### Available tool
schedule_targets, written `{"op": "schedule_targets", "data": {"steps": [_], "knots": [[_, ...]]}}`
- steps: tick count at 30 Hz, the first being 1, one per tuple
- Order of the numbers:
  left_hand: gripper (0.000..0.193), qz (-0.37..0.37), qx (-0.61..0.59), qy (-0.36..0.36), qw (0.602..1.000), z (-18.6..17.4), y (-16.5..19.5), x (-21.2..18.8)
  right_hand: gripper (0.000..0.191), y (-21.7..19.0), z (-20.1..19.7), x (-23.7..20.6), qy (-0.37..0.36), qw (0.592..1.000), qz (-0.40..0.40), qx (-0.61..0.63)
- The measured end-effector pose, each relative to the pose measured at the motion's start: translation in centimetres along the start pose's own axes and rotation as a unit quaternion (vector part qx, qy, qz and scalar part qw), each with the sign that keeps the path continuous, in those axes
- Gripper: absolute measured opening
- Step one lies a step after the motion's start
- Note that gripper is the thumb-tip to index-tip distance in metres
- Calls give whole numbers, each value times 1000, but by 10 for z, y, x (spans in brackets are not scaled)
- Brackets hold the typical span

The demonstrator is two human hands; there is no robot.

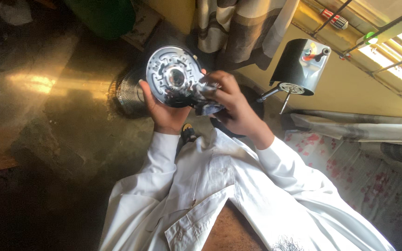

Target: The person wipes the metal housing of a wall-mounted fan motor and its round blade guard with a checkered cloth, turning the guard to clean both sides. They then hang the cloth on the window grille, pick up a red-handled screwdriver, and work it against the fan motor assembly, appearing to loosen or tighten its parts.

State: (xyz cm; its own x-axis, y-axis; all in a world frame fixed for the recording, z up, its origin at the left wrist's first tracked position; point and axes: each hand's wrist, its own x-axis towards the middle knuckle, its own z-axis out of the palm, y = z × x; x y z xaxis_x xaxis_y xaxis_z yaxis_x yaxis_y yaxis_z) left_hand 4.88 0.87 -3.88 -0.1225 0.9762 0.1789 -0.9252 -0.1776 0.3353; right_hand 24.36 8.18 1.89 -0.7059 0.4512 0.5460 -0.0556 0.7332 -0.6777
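Observation:
My left hand (161, 109) holds a round shiny metal disc (170, 76) from below, fingers curled around its lower edge. The disc has a raised hub in the middle and curved slots on its face. My right hand (233, 104) grips a crumpled dark cloth (206, 98) and presses it against the disc's right side. Both arms wear white sleeves.
A round wire fan grille (125, 93) lies on the dark floor behind the disc. A black fan motor housing (298, 65) on a stand sits to the right, by a yellow wall. A flowered mattress (350, 162) lies at the right; a checked curtain (238, 28) hangs above.

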Motion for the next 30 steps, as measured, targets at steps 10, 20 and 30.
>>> {"op": "schedule_targets", "data": {"steps": [10, 20, 30], "knots": [[61, -63, -91, 73, 991, -30, -26, -16, 49, -14, -19, 27, 214, 974, 73, 1], [69, -61, -24, 89, 994, -18, -35, -11, 49, 29, 58, -22, 89, 986, -13, -142], [72, -113, 67, 140, 981, -29, -53, -24, 56, 43, 31, -38, 17, 975, -12, -220]]}}
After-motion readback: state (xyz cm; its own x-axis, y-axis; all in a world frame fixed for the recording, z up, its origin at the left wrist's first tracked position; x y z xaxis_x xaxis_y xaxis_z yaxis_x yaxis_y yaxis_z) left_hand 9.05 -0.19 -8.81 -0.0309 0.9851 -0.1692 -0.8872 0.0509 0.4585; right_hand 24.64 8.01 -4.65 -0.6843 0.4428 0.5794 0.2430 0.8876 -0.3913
